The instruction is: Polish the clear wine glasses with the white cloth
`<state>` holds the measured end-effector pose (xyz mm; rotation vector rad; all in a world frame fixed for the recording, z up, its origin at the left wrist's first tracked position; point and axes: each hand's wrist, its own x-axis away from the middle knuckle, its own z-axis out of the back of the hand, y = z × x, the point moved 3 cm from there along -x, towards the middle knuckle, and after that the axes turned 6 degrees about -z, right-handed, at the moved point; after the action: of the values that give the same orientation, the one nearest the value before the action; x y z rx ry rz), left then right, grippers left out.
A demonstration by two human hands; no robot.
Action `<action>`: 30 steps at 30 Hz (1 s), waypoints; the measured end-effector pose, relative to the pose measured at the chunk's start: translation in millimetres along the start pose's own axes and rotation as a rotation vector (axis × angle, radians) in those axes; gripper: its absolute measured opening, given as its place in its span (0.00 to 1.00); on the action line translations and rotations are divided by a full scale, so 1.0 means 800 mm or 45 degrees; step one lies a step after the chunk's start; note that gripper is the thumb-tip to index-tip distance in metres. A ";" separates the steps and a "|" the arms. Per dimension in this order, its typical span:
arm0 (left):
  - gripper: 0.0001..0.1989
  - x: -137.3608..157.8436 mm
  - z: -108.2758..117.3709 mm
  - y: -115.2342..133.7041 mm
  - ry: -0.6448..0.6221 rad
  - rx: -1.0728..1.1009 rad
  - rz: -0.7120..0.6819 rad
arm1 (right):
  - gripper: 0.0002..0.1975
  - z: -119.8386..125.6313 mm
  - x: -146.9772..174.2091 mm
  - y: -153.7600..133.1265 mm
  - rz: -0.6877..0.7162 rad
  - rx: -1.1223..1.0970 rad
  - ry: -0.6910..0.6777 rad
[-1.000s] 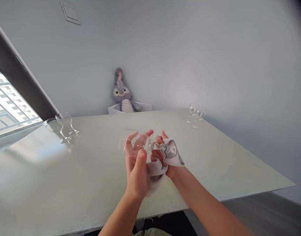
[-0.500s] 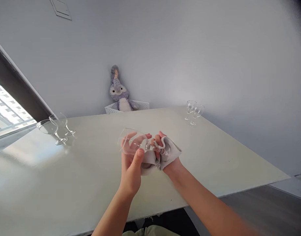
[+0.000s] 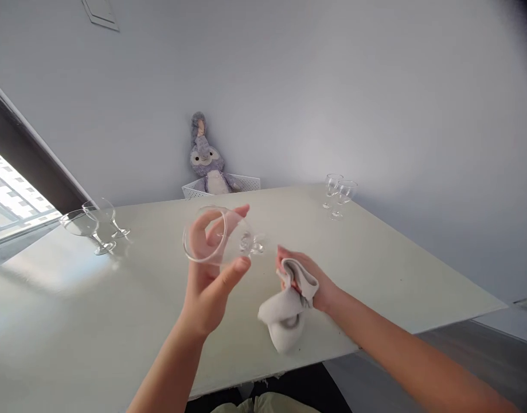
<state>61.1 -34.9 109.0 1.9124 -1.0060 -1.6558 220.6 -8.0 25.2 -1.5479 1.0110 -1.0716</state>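
My left hand (image 3: 211, 275) is wrapped round the bowl of a clear wine glass (image 3: 235, 229), held tilted on its side above the table. Its rim faces left toward me and its short stem points right. In my right hand (image 3: 306, 272) a whitish cloth (image 3: 282, 315) is bunched, its loose end hanging over the tabletop. Glass and cloth are apart, with a small gap between them.
Two wine glasses (image 3: 100, 232) stand upright on the white table (image 3: 129, 321) at the left. Two smaller stemmed glasses (image 3: 343, 195) stand at its back right. Beyond the far edge, a plush rabbit (image 3: 209, 163) sits in a white basket (image 3: 248, 183) against the wall.
My hands have moved apart. The left has carried the wine glass left and up, while the cloth has come off its stem and moved right and down with my right hand.
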 end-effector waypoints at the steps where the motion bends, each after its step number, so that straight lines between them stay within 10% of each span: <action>1: 0.18 -0.002 0.002 -0.002 0.001 -0.054 0.022 | 0.20 0.008 0.006 -0.011 0.122 0.064 0.157; 5: 0.19 0.004 -0.009 -0.017 -0.164 -0.181 0.226 | 0.14 0.008 0.035 -0.039 0.565 0.585 0.595; 8: 0.21 0.016 -0.030 -0.025 -0.363 -0.251 0.260 | 0.07 -0.011 0.041 -0.033 0.694 1.126 0.549; 14: 0.34 0.029 -0.043 -0.032 -0.504 -0.378 0.422 | 0.09 0.010 0.041 -0.026 0.605 1.216 0.424; 30: 0.26 0.080 0.100 -0.087 0.112 -0.610 0.603 | 0.16 0.302 -0.005 -0.072 0.020 1.282 1.060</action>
<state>3.3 -25.5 0.4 1.3011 -0.8465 -1.3664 456.9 66.2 44.4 -0.2525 0.7534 -1.8816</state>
